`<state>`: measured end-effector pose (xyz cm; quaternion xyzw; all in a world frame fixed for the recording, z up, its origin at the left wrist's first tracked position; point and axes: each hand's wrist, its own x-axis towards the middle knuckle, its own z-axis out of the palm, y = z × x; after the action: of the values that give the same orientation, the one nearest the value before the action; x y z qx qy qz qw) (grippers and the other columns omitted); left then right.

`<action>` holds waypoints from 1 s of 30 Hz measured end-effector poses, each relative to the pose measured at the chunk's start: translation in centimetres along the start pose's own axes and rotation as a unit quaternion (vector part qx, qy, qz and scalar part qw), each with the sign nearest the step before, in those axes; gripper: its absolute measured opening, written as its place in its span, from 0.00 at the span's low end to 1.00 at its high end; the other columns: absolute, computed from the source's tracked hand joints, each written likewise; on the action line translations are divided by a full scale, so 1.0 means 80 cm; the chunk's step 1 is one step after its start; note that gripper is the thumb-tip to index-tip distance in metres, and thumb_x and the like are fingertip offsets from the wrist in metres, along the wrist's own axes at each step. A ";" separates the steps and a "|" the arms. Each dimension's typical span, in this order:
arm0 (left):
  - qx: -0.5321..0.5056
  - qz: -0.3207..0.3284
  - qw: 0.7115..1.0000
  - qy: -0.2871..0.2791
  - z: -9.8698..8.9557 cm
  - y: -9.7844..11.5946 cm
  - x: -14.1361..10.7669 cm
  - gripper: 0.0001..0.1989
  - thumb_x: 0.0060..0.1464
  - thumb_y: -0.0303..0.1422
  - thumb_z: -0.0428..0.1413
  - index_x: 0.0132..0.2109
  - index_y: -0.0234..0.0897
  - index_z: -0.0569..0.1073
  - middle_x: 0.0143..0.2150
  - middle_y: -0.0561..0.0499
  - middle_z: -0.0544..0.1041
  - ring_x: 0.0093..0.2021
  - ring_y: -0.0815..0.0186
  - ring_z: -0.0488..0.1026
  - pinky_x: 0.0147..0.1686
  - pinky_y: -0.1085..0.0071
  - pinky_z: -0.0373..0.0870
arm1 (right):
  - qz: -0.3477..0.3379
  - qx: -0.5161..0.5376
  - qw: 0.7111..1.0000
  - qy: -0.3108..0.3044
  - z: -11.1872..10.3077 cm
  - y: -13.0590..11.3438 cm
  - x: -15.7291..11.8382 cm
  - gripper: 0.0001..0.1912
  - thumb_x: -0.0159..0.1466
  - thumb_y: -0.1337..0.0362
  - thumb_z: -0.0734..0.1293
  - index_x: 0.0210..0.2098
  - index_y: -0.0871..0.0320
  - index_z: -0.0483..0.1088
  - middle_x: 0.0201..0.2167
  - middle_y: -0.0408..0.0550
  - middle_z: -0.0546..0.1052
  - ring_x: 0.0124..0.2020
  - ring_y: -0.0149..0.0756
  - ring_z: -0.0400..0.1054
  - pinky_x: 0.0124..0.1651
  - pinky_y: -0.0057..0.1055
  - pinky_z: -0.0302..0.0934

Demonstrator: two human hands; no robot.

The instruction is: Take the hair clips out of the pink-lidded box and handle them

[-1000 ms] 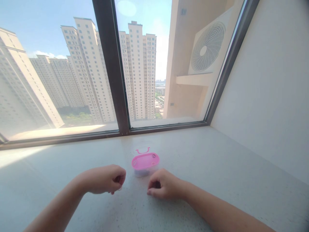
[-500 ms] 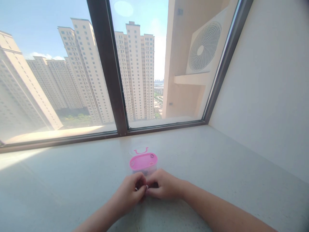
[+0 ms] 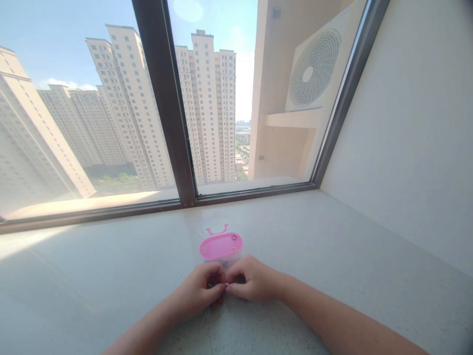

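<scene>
My left hand and my right hand meet fingertip to fingertip, low over the pale sill. Both are closed in a pinch around a tiny whitish piece, too small to name and mostly covered by the fingers. Just beyond the hands stands an oval clear box with a pink tray-like top. A few small rings rest on that top. Behind it lies a curved pink handle. The hands hide the front of the box.
The speckled pale sill stretches out on both sides. A dark window frame borders it at the back, with tall buildings and an air-conditioner unit outside. A white wall rises on the right.
The fingertips still pinch together, with the hands shifted very slightly. Less of the whitish piece shows between them. The whole view has moved a little; the box stays put.
</scene>
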<state>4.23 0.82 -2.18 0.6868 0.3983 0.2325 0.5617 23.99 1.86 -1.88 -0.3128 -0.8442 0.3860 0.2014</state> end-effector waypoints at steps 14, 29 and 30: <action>-0.021 0.003 0.999 -0.046 -0.008 0.000 0.003 0.04 0.49 0.28 0.54 0.33 0.34 0.66 0.24 0.56 0.70 0.23 0.72 0.68 0.23 0.76 0.63 | -0.001 0.026 1.000 -0.007 -0.002 0.000 -0.001 0.06 0.55 0.68 0.65 0.23 0.64 0.70 0.17 0.37 0.62 0.20 0.22 0.52 0.22 0.21 0.46; -0.030 -0.021 0.995 -0.090 -0.017 -0.002 0.006 0.07 0.45 0.25 0.55 0.35 0.33 0.72 0.25 0.55 0.72 0.25 0.71 0.71 0.25 0.77 0.64 | 0.032 0.059 0.997 -0.033 -0.011 0.000 -0.005 0.05 0.53 0.67 0.66 0.25 0.64 0.73 0.18 0.38 0.64 0.20 0.22 0.53 0.23 0.21 0.48; -0.027 -0.026 0.995 -0.092 -0.018 -0.001 0.005 0.06 0.46 0.26 0.56 0.35 0.33 0.73 0.25 0.55 0.72 0.25 0.70 0.71 0.25 0.76 0.65 | 0.027 0.063 0.997 -0.037 -0.011 0.001 -0.005 0.06 0.53 0.66 0.67 0.25 0.64 0.73 0.18 0.38 0.65 0.20 0.23 0.54 0.23 0.21 0.48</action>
<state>3.37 2.01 -1.95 0.6792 0.3567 0.1644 0.6199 24.84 2.12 -1.44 -0.3082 -0.8162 0.4548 0.1791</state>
